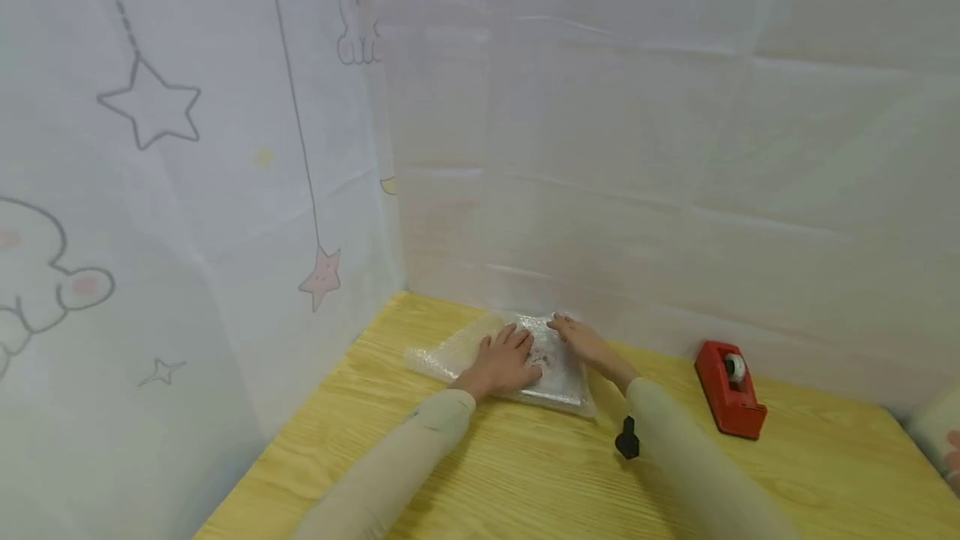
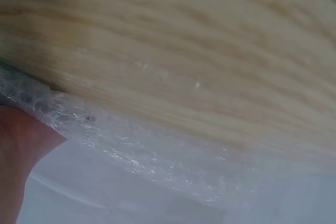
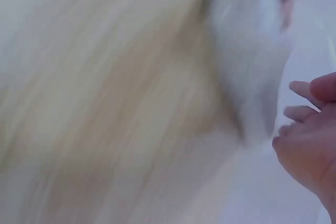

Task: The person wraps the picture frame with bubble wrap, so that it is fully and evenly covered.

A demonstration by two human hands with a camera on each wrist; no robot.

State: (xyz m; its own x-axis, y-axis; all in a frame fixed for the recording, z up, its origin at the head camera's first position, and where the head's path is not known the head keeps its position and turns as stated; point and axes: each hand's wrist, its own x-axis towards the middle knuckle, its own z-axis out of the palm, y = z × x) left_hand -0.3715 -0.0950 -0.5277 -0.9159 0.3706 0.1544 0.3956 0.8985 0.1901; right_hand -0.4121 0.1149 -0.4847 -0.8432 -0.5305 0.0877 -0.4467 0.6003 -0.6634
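A flat package in clear bubble wrap (image 1: 558, 388) lies on the wooden table, and a loose flap of the wrap (image 1: 438, 357) spreads out to its left. My left hand (image 1: 504, 363) rests on top of the package with its fingers spread. Over the package's right far corner is my right hand (image 1: 588, 344), its fingers extended. The right wrist view shows that hand (image 3: 310, 135) beside the blurred package (image 3: 249, 72); whether it touches the wrap I cannot tell. In the left wrist view, part of my left hand (image 2: 26, 150) meets the bubble wrap (image 2: 136, 150).
A red tape dispenser (image 1: 729, 394) with a roll of tape stands to the right on the table (image 1: 525, 473). Beside my right forearm is a small black object (image 1: 627, 438). Pale printed sheets (image 1: 600, 148) rise behind the table and along its left side.
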